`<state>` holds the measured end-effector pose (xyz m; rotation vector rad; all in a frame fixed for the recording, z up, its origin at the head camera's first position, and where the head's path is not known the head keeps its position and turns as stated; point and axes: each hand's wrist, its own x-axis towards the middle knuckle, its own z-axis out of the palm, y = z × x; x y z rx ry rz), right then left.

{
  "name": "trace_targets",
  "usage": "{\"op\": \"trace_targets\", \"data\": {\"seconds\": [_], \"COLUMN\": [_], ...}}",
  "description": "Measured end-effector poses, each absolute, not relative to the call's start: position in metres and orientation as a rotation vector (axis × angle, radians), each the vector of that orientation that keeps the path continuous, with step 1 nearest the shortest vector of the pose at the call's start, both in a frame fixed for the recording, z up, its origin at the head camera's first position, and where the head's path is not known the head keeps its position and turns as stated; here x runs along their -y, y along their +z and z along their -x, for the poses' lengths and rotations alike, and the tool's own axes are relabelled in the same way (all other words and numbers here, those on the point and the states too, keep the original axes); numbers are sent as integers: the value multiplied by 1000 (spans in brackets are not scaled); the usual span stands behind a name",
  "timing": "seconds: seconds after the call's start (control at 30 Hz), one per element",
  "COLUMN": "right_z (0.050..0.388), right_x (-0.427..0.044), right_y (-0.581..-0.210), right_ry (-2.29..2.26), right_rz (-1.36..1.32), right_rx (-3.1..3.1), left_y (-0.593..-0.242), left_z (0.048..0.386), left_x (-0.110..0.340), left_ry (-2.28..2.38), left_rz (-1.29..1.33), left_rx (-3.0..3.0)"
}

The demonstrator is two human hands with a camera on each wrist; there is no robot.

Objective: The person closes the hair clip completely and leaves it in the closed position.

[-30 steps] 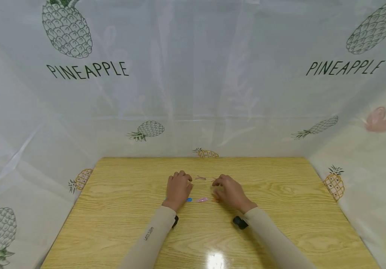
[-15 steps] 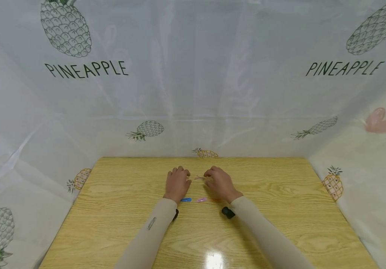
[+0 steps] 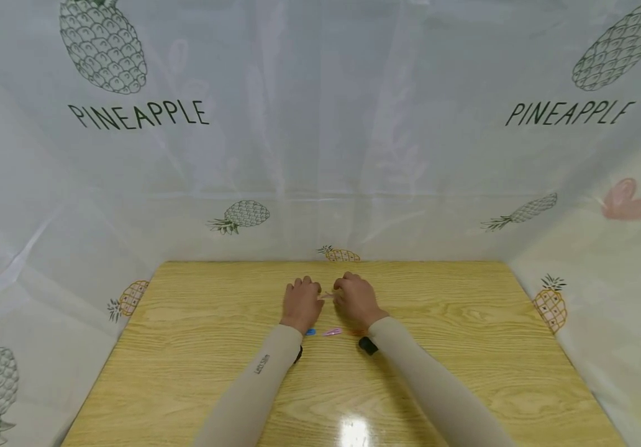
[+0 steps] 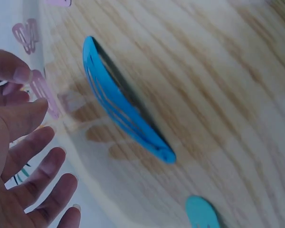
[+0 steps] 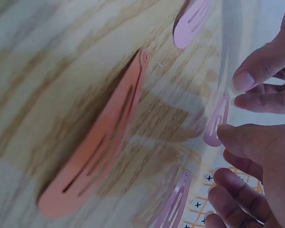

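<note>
As I'm watching, pink clip [image 5: 212,137]: seemingly being grasped, next needing gentle pinching.
Left hand [image 3: 302,304], nine o'clock; right hand [image 3: 356,300], three: I can't tell whether they're gripping it.

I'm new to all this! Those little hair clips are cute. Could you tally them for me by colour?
Teal clip: 1
Blue clip: 1
Orange clip: 1
Pink clips: at least 3
Total: at least 6; some pink ones near the fingers may overlap, so I can't be surer.
</note>
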<state>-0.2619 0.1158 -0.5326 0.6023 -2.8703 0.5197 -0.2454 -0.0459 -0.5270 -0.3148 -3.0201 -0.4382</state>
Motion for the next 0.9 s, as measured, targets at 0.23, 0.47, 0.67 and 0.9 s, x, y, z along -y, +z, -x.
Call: {"op": "trace_targets", "data": {"seconds": [0.23, 0.47, 0.67, 0.9], "right_z": [265, 266, 265, 256], "right_x": [-109, -103, -102, -103], "right_y": [-534, -535, -537, -532], "right_ry": [394, 328, 302, 354], "right_rz": [-567, -579, -589, -614], "right_rx": [2926, 2905, 2918, 2904], "left_y": [-531, -530, -527, -530], "left_z": [249, 248, 245, 237], "left_x": [42, 39, 39, 41], "left_ry": [-391, -380, -380, -421], "left_rz": [321, 350, 388, 398], "left_rx": [3027, 3022, 3019, 2961]}}
